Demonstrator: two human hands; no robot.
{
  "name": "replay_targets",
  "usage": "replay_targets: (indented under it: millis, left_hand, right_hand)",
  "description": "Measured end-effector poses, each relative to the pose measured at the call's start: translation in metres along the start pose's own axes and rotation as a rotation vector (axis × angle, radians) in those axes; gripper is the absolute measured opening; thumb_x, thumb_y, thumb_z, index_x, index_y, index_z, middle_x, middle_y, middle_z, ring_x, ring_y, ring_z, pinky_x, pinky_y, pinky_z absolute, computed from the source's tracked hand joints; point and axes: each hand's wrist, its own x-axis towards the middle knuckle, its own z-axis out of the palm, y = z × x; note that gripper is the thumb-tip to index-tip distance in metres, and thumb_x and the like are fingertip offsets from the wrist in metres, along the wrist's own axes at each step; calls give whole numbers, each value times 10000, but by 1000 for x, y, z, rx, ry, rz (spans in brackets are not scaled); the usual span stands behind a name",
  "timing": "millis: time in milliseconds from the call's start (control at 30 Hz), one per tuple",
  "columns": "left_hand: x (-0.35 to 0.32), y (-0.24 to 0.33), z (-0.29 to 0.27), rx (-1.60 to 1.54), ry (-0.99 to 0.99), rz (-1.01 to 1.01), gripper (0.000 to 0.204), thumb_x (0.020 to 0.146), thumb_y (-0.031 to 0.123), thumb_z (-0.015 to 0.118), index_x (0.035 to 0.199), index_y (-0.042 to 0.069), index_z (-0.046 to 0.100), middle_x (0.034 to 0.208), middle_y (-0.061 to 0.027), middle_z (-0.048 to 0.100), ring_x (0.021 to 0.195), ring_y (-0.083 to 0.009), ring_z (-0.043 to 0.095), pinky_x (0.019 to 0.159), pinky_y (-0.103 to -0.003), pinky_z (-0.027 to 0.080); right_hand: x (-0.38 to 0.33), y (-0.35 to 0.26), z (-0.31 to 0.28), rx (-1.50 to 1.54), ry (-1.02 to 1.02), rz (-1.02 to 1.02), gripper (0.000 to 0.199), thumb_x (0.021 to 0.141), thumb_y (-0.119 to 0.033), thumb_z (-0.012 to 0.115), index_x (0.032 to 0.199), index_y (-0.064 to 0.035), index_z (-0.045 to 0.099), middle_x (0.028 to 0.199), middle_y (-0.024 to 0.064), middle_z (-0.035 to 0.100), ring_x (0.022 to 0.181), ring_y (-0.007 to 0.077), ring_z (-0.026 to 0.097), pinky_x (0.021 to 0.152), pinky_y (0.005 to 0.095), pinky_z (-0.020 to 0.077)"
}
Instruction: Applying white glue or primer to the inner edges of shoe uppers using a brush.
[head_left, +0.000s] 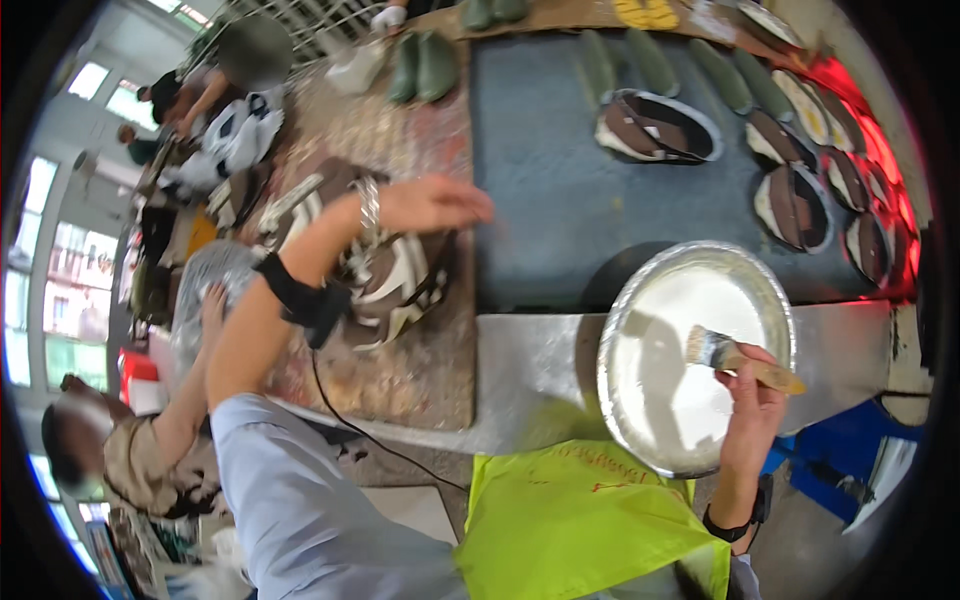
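Over a metal bowl (612, 300) of white liquid, my right hand (755, 405) grips a brush (775, 375) with a wooden handle. The bristles point left above the liquid. My left hand (425, 205) reaches right across a pile of brown and white shoe uppers (395, 280). Its fingers stretch out, slightly blurred, near the edge of the dark belt (545, 240), and nothing shows in them. A brown upper with a grey rim (665, 125) lies on its side on the belt, beyond the bowl.
Green soles (650, 65) and more uppers (795, 205) lie along the belt toward a red glow (885, 130) at right. Green shoe-shaped pieces (435, 65) stand on the stained board (420, 390). A cable (360, 430) hangs from my left wristband. A co-worker (150, 440) sits at left.
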Motion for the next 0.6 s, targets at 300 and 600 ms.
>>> replay_targets:
  millis: [300,600]
  left_hand:
    - [-114,-67,21,975,-158,-625,1167,622,294,816,1464,238,10,1503,-135,159,1349,-318,263,1062,-523,252]
    - [-142,-41,25,600,470,-266,783,615,-108,531,1335,177,412,1320,-101,482,1058,-347,545,849,-383,482]
  right_hand:
    - [-24,-12,11,-4,-145,-5,165,913,-104,541,1035,5,563,943,86,580,850,141,578,748,306,534]
    - [-32,-8,-1,6,30,-5,154,913,-72,524,1034,12,570,995,92,579,879,158,591,785,319,533]
